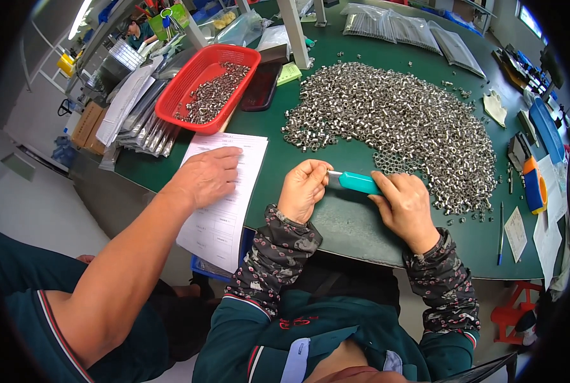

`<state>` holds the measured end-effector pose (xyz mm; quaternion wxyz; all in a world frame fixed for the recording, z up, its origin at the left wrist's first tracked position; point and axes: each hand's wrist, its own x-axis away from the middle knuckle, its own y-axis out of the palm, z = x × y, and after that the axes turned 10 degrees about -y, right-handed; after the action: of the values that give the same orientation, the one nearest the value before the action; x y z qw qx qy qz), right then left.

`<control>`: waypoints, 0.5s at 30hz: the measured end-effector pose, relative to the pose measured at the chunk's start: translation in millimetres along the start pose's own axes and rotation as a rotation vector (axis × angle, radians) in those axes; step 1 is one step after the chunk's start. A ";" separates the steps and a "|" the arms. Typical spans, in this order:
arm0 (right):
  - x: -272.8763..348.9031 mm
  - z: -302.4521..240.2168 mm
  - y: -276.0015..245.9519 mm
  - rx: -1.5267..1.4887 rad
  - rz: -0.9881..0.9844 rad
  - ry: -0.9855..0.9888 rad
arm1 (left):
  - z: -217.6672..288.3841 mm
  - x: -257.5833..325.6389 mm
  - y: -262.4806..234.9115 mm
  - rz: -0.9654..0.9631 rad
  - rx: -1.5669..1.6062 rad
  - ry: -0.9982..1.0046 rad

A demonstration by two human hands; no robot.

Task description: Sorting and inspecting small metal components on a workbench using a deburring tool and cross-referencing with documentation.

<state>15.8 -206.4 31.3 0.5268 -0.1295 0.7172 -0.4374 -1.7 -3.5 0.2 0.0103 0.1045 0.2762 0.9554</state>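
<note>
Right hand (401, 207) holding green tool (360, 183), left hand (304, 189) pinched shut at its nine-o'clock end, can't tell on what, metal rings (400, 108) at two o'clock, someone (122, 274) cut off at eight o'clock

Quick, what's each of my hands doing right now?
Left hand: closed in a pinch by the tip of the teal tool; any small part in it cannot be told.
Right hand: closed, holding the tool's handle.
</note>
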 end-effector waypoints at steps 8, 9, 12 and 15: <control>-0.6 0.0 -0.8 0.018 0.004 -0.016 | -1.4 -0.9 0.0 0.010 -0.043 0.035; -0.5 0.1 -0.6 0.023 0.002 -0.017 | -1.6 -1.2 -0.3 0.007 -0.054 0.035; -1.3 -0.2 -1.6 0.020 0.006 -0.021 | -0.2 0.2 1.6 0.029 -0.067 0.032; -0.7 0.2 -1.3 0.020 0.007 -0.025 | -0.1 0.2 2.6 0.038 -0.085 0.040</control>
<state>15.9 -206.9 32.8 0.5386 -0.1272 0.7066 -0.4409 -1.8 -5.7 1.5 -0.0091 0.0903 0.2335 0.9681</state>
